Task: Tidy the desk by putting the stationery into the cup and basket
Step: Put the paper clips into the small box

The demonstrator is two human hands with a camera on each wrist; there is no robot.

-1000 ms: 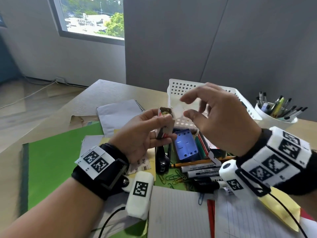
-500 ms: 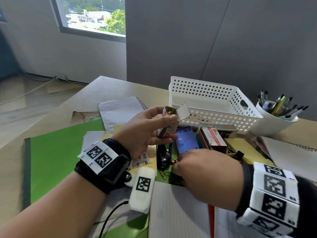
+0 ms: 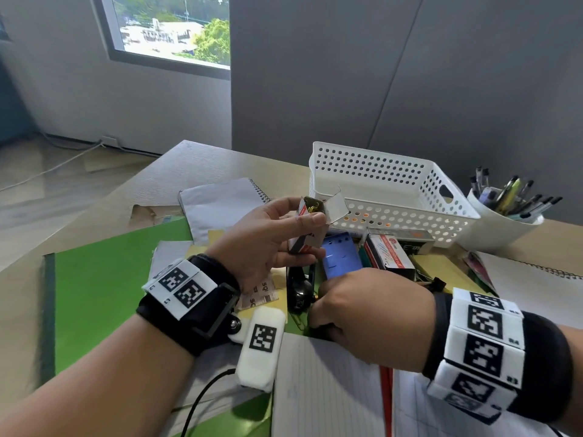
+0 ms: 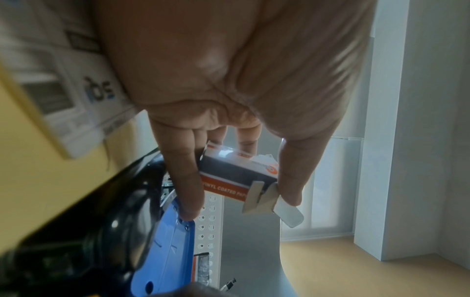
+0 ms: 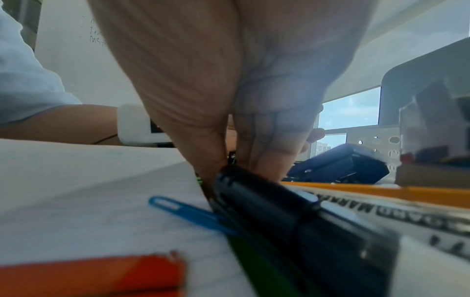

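Head view: the left hand [image 3: 268, 244] grips a small cardboard paper-clip box [image 3: 310, 227] above the desk clutter, thumb across its front, top flap open, gold-coloured clips visible inside. The right hand [image 3: 369, 313] is lowered to the desk [image 3: 195, 165], fingers bent down at the edge of a lined white pad [image 3: 325, 392]; what they grasp is hidden here. A white perforated plastic basket [image 3: 394, 190] stands behind the box, seemingly holding little or nothing, though its floor is partly hidden. A white cup [image 3: 501, 228] to its right is filled with pens. A blue stapler [image 3: 339, 258] and a second red-and-white box [image 3: 389, 255] lie in front of the basket.

Left wrist view: fingers [image 4: 188, 180] and thumb clamp the box, printed red, black and white, flaps splayed.

Right wrist view: the fingertips [image 5: 203, 160] press together at the desk surface beside a black marker [image 5: 292, 219]; whether they pinch anything cannot be told. A blue paper clip [image 5: 188, 211] lies on the pad.
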